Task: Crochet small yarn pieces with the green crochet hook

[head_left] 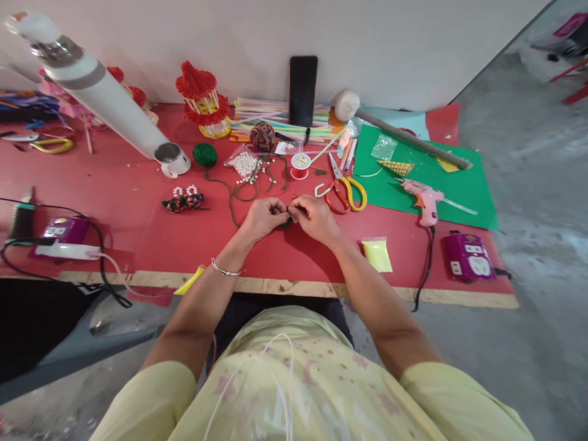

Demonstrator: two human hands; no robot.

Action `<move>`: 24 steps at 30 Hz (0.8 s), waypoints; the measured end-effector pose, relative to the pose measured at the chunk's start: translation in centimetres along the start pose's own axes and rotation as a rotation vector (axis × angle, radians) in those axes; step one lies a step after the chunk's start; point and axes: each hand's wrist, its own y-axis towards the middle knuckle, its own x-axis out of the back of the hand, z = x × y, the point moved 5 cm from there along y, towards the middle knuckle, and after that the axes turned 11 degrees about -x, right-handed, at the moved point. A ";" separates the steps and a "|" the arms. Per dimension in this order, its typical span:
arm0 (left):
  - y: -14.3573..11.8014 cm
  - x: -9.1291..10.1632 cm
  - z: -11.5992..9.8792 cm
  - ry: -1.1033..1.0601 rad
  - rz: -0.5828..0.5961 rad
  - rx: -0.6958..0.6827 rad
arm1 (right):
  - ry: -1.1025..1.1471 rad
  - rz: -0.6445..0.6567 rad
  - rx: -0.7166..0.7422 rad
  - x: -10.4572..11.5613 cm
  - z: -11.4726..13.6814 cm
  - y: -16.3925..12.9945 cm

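My left hand (pixel 265 217) and my right hand (pixel 316 217) meet fingertip to fingertip over the red table, both closed in a pinch. A small piece of green yarn (pixel 285 224) shows just under the left fingertips, with tiny pale bits by the right ones; fingers hide most of it. From a green yarn ball (pixel 204 155) a strand runs down to the left hand. Just beyond the hands lie red-handled scissors (pixel 337 195), yellow-handled scissors (pixel 357 193), a red spool (pixel 300 166) and white beads (pixel 243 164). To the left rests a multicoloured yarn piece with beaded loops (pixel 184 201).
A pink glue gun (pixel 426 199) lies on green sheet (pixel 463 168), right. Purple power sockets (pixel 473 257) (pixel 67 229) sit at both ends, with cables. A white mug (pixel 173 160), a multicoloured yarn ball (pixel 262 135), a phone (pixel 303 90) and a red-topped carousel (pixel 202 101) stand farther back.
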 end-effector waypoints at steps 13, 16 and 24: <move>-0.3 0.4 -0.9 0.047 0.120 -0.007 | -0.019 -0.008 -0.018 -0.2 -0.3 0.0; -0.2 0.4 -0.6 0.086 0.092 -0.035 | -0.016 0.003 -0.003 -0.2 -0.2 0.0; -0.2 0.5 -0.4 0.115 0.098 -0.045 | -0.033 -0.011 0.003 -0.3 -0.2 0.0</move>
